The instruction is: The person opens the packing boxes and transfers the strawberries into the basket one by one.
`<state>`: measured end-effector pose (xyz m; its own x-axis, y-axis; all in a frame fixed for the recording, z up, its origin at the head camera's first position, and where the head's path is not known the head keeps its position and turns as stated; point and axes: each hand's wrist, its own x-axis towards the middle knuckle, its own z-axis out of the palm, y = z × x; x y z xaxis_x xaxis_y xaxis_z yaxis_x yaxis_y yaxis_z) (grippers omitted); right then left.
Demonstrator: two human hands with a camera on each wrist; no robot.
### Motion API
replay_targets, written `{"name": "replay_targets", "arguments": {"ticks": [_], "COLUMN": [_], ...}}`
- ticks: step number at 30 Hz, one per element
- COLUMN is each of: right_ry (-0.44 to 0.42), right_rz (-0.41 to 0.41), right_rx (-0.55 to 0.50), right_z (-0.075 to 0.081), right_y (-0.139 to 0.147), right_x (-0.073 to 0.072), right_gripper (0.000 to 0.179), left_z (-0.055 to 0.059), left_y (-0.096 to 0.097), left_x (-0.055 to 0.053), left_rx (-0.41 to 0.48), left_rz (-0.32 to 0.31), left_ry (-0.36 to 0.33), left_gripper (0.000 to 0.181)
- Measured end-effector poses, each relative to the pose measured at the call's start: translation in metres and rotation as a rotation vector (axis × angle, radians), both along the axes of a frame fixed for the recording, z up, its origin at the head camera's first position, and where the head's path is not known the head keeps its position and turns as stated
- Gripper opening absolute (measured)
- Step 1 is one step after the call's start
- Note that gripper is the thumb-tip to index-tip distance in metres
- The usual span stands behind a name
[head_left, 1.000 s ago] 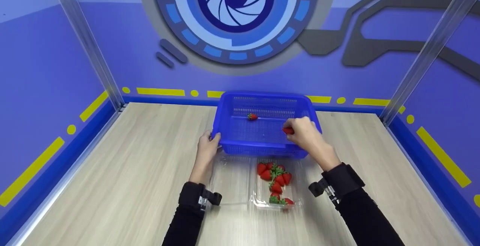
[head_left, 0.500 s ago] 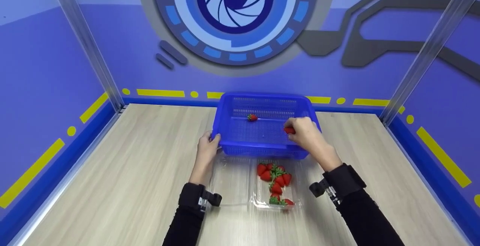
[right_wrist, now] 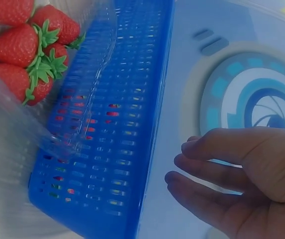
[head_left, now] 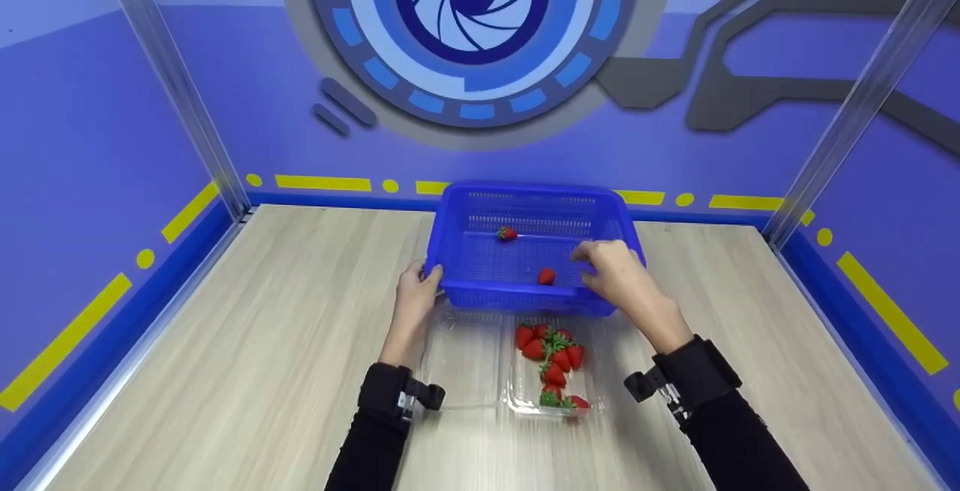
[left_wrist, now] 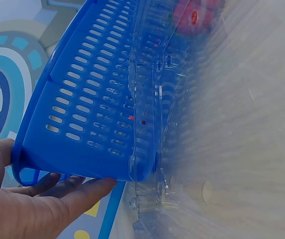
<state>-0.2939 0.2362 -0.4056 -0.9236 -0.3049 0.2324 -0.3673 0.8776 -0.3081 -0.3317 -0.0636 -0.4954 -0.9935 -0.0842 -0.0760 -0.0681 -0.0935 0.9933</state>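
A blue plastic basket [head_left: 517, 292] with slotted walls stands at the back of the table. My left hand [head_left: 415, 292] grips its left end, thumb over the rim and fingers along the outside, as the left wrist view [left_wrist: 57, 204] shows. Over the basket's right side, my right hand [head_left: 619, 270] has loosely bent fingers and holds nothing. Two strawberries lie inside: one strawberry [head_left: 507, 233] towards the back, another strawberry [head_left: 546, 276] near the front wall. In front of the basket, several strawberries [right_wrist: 14, 46] with green leaves sit in a clear plastic clamshell box [head_left: 521, 401].
The clamshell's clear lid [head_left: 463, 371] lies folded out to the left on the wooden table [head_left: 285, 341]. A blue printed wall [head_left: 360, 154] rises close behind the basket. Side walls with metal corner posts [head_left: 176, 86] bound the table left and right.
The right hand has let go of a strawberry, which now lies near the basket's front wall. Its fingers have spread. The left hand has kept its place on the basket.
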Motion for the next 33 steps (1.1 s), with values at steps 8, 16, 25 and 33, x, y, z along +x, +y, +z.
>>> {"name": "replay_targets", "arguments": {"ticks": [8, 16, 25, 33], "right_ry": [0.022, -0.211, -0.126, -0.101], "right_rz": [0.045, 0.155, 0.183, 0.163], "right_rx": [-0.025, -0.031, 0.030, -0.029], "right_z": [0.000, -0.033, -0.076, -0.091], "right_y": [-0.016, -0.043, -0.063, -0.072], "right_x": [0.034, 0.076, 0.081, 0.080], "right_gripper": [0.027, 0.027, 0.012, 0.019], "left_z": [0.001, -0.001, 0.001, 0.000], "left_y": [0.001, 0.000, -0.004, -0.002], "left_x": [-0.003, -0.001, -0.004, -0.003], "left_rx": [0.008, 0.004, -0.015, -0.030], "left_rz": [-0.013, -0.010, -0.009, -0.013], "left_ry": [0.007, 0.000, 0.016, 0.001], "left_gripper": [0.041, 0.040, 0.044, 0.043]}}
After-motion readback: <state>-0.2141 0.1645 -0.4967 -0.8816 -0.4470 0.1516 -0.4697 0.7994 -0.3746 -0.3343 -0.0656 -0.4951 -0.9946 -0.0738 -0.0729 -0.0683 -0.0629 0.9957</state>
